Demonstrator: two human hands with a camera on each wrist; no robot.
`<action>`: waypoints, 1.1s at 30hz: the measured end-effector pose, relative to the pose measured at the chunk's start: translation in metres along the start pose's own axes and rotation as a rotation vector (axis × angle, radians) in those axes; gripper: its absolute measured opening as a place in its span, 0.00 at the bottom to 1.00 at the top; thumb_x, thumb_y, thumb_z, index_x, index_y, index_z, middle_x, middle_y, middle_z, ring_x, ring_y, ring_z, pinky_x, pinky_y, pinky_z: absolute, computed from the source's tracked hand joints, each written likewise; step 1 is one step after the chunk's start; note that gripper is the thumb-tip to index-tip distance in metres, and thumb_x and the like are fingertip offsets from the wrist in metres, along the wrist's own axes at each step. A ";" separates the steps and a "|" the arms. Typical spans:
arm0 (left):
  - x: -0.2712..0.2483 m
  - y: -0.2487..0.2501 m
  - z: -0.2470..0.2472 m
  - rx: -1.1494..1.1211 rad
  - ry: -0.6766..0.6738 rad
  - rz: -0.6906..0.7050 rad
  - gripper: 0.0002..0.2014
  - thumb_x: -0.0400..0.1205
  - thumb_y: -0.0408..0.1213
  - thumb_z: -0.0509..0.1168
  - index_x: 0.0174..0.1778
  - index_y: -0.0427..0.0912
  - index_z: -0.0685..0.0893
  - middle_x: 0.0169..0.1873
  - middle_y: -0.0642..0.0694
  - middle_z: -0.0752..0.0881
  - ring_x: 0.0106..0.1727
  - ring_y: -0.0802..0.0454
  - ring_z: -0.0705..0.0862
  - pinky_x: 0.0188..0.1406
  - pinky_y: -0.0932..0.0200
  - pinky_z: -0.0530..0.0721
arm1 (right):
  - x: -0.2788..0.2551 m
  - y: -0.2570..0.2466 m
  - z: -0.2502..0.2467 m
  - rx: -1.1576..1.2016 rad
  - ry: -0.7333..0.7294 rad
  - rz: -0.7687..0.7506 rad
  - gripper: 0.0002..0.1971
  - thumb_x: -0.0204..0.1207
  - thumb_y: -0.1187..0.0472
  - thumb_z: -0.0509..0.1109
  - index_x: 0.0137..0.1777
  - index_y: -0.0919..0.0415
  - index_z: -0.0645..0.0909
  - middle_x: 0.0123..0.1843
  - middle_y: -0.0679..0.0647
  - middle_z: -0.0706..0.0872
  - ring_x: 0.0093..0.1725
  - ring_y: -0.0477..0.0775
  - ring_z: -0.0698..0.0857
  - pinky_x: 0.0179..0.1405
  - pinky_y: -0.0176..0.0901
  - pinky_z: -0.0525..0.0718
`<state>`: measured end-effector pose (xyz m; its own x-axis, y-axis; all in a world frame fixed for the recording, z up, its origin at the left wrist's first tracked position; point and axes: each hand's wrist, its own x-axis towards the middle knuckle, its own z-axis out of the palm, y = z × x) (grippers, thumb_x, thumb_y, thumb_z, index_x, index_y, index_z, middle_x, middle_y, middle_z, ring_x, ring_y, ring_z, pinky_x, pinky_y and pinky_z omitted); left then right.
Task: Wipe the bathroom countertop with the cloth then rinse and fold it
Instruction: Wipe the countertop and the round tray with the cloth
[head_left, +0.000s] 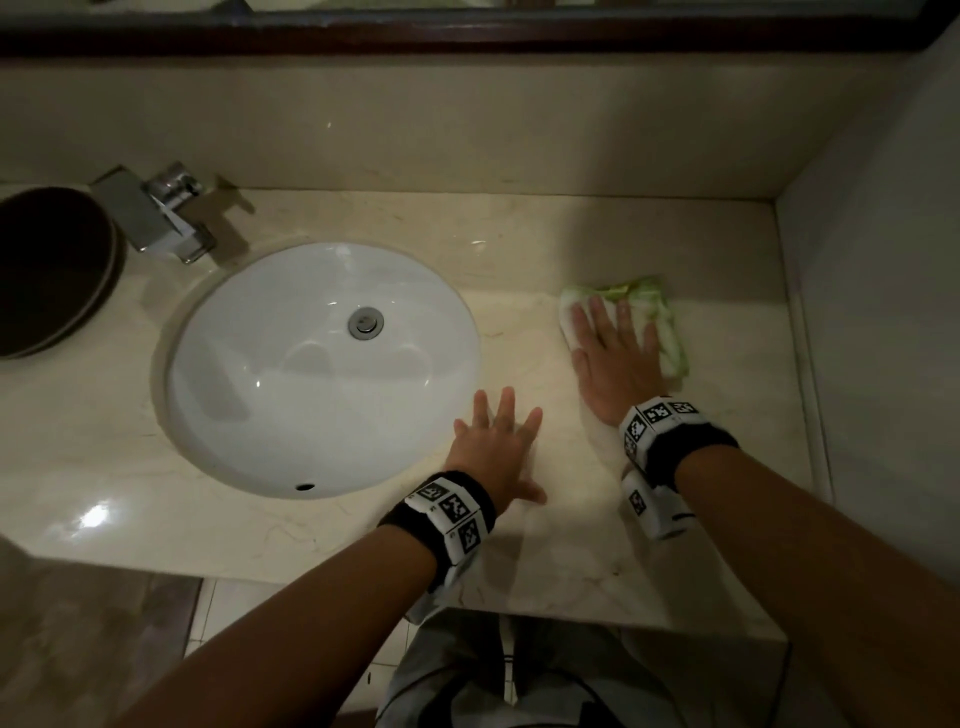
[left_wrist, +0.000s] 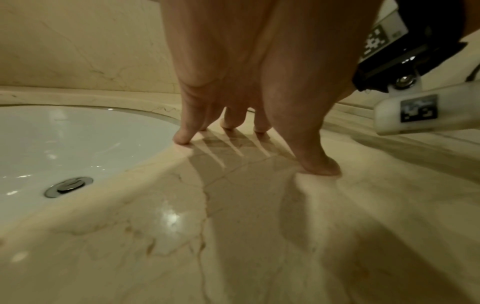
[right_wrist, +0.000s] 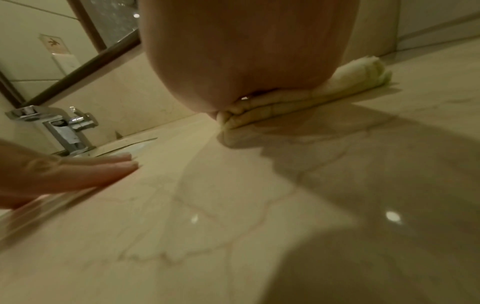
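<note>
One cloth (head_left: 631, 312), white with green stripes and folded into a thick pad, lies flat on the marble bench (head_left: 545, 545) to the right of the basin (head_left: 322, 369), towards the far right corner. The right hand (head_left: 615, 358) lies on top of it, fingers straight and spread, palm pressing down; it pinches nothing. In the right wrist view the heel of the palm bears on the stacked layers of the pad, whose edges sit flush on the stone. The left hand (head_left: 493, 447) rests on bare bench just beside the basin rim, fingers extended and splayed, fingertips (left_wrist: 183, 139) touching the surface and holding nothing. Judgement: the cloth is soft, light and limp, and its layers will likely slide apart unless pressed from above; for wiping, flat palm pressure over the middle suits, whereas lifting it to rinse calls for a pinch at a folded edge or a gather of the whole pad. The polished stone looks glossy and probably slick. Count: one cloth, one basin with one drain plug (head_left: 366, 322), one chrome tap (head_left: 166, 213), one dark round vessel (head_left: 52, 270) at far left, two hands.
</note>
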<state>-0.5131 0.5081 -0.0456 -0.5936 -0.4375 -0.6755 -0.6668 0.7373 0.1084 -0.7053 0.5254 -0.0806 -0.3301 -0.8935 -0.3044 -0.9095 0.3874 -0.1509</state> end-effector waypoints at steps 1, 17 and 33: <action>0.000 0.000 -0.001 -0.013 -0.005 -0.005 0.53 0.75 0.66 0.65 0.85 0.51 0.39 0.84 0.39 0.35 0.82 0.28 0.37 0.78 0.29 0.58 | 0.000 0.002 -0.001 0.011 0.007 -0.004 0.29 0.87 0.51 0.44 0.85 0.48 0.41 0.88 0.50 0.41 0.86 0.60 0.41 0.81 0.68 0.43; 0.003 -0.001 0.000 -0.011 -0.005 -0.014 0.52 0.74 0.66 0.66 0.85 0.53 0.41 0.84 0.41 0.37 0.83 0.30 0.38 0.78 0.32 0.62 | -0.014 0.112 -0.019 0.140 -0.003 0.325 0.31 0.85 0.44 0.47 0.85 0.45 0.43 0.87 0.54 0.41 0.85 0.59 0.40 0.82 0.63 0.41; -0.005 -0.024 -0.001 -0.096 0.132 0.094 0.35 0.86 0.54 0.55 0.85 0.50 0.47 0.86 0.47 0.44 0.85 0.40 0.46 0.76 0.41 0.68 | 0.025 -0.027 -0.007 0.032 -0.069 0.138 0.32 0.85 0.43 0.44 0.85 0.51 0.38 0.87 0.53 0.39 0.85 0.64 0.38 0.80 0.70 0.39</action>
<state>-0.4944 0.4916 -0.0444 -0.7052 -0.4373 -0.5581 -0.6415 0.7287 0.2396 -0.6910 0.4909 -0.0773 -0.4319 -0.8141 -0.3883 -0.8480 0.5131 -0.1325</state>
